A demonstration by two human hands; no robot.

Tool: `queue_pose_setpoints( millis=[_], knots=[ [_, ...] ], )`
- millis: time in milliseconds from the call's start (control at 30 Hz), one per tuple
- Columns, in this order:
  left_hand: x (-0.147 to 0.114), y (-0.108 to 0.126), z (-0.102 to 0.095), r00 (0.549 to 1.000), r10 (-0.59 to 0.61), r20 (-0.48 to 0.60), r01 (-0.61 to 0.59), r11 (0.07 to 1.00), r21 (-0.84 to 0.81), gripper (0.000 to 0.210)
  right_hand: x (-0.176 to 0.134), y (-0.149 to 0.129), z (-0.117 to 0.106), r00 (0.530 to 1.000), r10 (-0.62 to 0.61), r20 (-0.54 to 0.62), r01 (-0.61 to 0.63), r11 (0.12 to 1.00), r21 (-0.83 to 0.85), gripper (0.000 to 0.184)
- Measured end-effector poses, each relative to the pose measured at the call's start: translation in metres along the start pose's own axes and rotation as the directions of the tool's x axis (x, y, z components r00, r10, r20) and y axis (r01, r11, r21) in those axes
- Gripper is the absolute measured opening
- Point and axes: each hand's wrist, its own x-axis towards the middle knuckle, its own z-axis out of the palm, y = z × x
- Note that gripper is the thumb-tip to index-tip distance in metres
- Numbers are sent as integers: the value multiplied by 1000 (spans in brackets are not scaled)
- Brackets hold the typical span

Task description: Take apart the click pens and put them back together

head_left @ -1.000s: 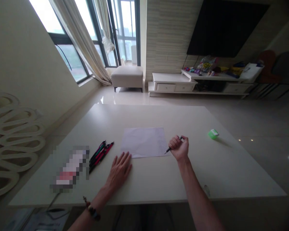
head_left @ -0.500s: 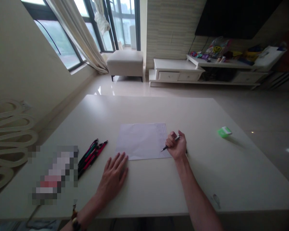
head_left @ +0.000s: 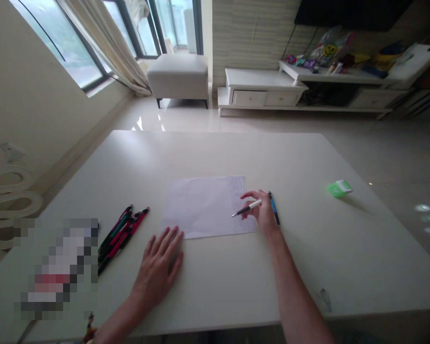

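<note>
A sheet of paper [head_left: 200,205] lies on the white table, with lines of small writing down its right side. My left hand [head_left: 159,263] rests flat, fingers stretched out, the fingertips on the paper's lower left corner. Over the written strip, my right hand [head_left: 263,212] holds a white and dark pen [head_left: 249,208] between its fingers, the tip pointing left. Whether that tip touches the paper I cannot tell. A blue and black pen [head_left: 274,206] lies just right of the right hand, partly hidden by it.
Several pens [head_left: 123,234] lie bunched left of the paper, near a blurred-out long object [head_left: 57,267]. A green and white eraser-like block [head_left: 340,188] sits at the right. Beyond the table [head_left: 215,148] stand a stool [head_left: 178,79] and a white cabinet [head_left: 265,91].
My right hand has turned and its curled fingers have loosened round the pen, baring the blue pen beside it. My left hand stays on the paper's corner. The whole view has shifted slightly.
</note>
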Motion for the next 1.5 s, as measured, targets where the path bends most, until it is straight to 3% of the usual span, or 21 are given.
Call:
queue_pose_setpoints(
  millis=[67,200,333,433,567,700,833,1267,1500],
  knots=[
    [0,0,0,1000,-4,8,4,1000,-1,55,-1,2,3,999,-31,-8,30,994,-105,47],
    [0,-1,1,1000,-7,11,7,1000,-20,54,-3,8,7,980,-182,-73,157,950,-271,30],
    [0,-2,2,1000,-17,24,18,999,-29,54,-8,11,5,982,-176,-65,139,916,-377,37],
    [0,-3,2,999,-19,29,20,999,-32,54,-13,14,2,977,-202,-73,131,828,-546,31],
    [1,-2,2,999,-20,26,21,999,-32,55,-15,24,3,959,-271,-87,150,742,-653,18],
    [1,-2,3,999,-19,26,20,999,-28,55,-11,34,2,934,-352,-63,175,604,-777,21],
    [0,-2,3,999,-19,30,20,999,-30,56,-9,36,-1,929,-364,-64,158,549,-820,22],
    [1,-1,1,999,-15,30,16,999,-32,57,-9,38,2,938,-346,-41,146,497,-855,22],
    [1,-1,1,999,-18,26,19,999,-41,57,-9,39,2,938,-340,-67,134,536,-834,23]
  ],
)
